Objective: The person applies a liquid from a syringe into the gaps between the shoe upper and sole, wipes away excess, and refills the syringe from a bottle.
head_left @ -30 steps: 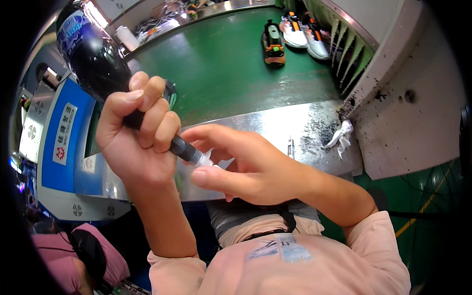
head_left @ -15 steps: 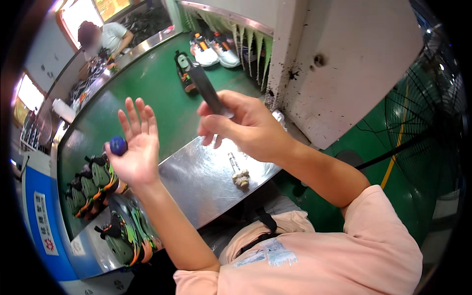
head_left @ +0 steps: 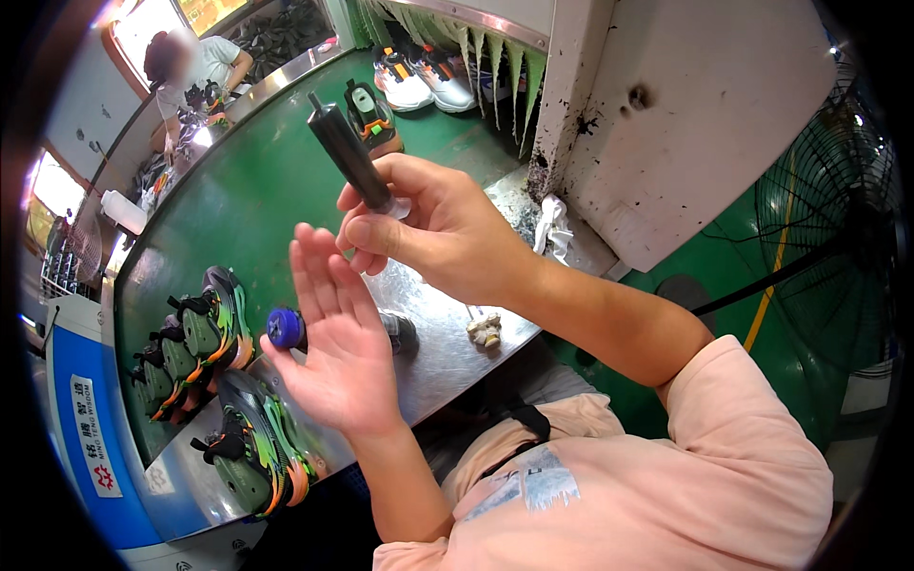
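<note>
My right hand point(head_left: 433, 224) is closed around the flanged end of a black syringe point(head_left: 347, 157). Its narrow tip points up and to the left. Palm up, my left hand point(head_left: 343, 352) has its four fingers stretched out just below the right fingers. A bottle with a blue-purple cap point(head_left: 285, 327) is caught in the crook of that thumb and runs behind the hand, and its clear, dark-tinted end point(head_left: 400, 332) shows on the other side. Most of its body is hidden. The palm itself is bare.
Green and orange shoes stand in a row point(head_left: 195, 343) at left, with a pair point(head_left: 252, 447) nearer. White shoes point(head_left: 403, 81) and one dark shoe point(head_left: 373, 119) are farther off. A small brass-coloured fitting point(head_left: 484, 328) lies on the metal tabletop point(head_left: 443, 366). A fan point(head_left: 828, 228) stands right; a person point(head_left: 195, 76) works beyond.
My left hand has moved right and nearer to me, the blue-capped bottle moving with it. My right hand has shifted left with the syringe, and the two hands are closer together.
</note>
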Available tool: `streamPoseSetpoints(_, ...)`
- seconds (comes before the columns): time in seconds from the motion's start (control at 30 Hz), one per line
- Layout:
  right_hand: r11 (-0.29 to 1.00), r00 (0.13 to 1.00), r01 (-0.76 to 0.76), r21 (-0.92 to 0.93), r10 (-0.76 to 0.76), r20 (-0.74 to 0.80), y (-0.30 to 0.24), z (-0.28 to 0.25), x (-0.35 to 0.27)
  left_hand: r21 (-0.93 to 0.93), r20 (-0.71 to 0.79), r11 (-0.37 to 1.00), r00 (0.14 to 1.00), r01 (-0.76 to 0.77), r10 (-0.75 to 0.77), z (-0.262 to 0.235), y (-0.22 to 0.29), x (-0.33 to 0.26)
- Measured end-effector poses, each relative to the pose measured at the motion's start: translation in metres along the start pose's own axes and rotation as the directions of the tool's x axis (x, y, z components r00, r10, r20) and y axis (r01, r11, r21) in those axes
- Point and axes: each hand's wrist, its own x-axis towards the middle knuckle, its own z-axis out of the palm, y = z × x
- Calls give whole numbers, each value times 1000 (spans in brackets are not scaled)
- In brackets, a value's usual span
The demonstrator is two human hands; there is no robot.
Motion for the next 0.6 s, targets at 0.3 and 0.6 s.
streamPoseSetpoints(0.3,970,999,-37,-241,35,-9,4,5,-2,583,640,-675,767,-452,40,-1,49,-115)
streamPoseSetpoints(0.6,931,976,-147,-335,192,106,35,-6,-20,324,495,-944,838,68,230,-59,49,-44)
